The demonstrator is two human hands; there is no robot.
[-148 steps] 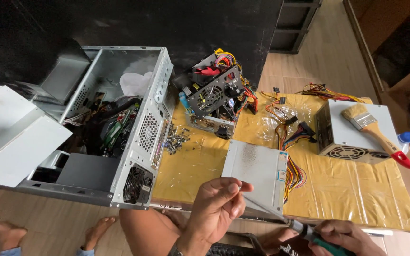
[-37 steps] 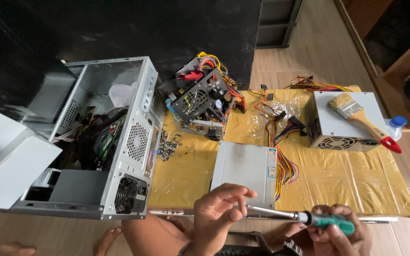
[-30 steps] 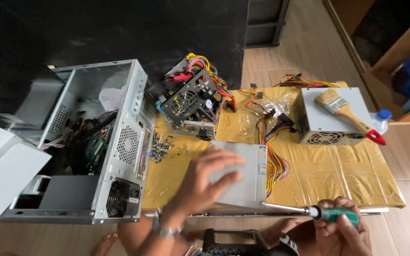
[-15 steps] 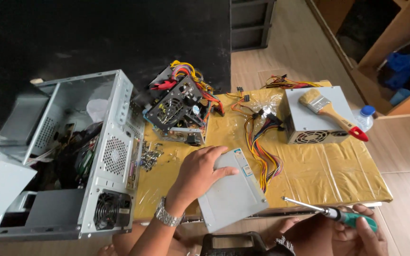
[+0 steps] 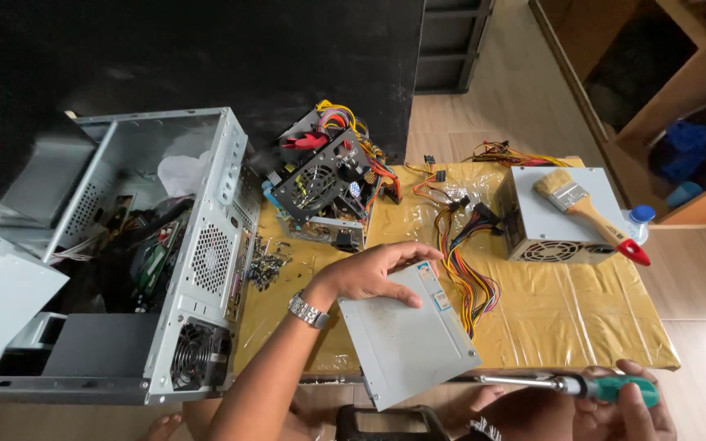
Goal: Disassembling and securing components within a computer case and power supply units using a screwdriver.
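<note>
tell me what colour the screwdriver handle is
Green: the screwdriver handle in the right hand shows at the bottom right of the head view.

The surface (image 5: pixel 582 318) wears glossy yellow film. The box (image 5: pixel 408 339) is pale grey metal, its cables (image 5: pixel 461 261) orange, yellow, red and black. The screwdriver (image 5: pixel 606 388) has a green handle. The brush (image 5: pixel 586 214) is tan wood, red-tipped. The case (image 5: pixel 206 261) is silver, with perforated grilles.
</note>
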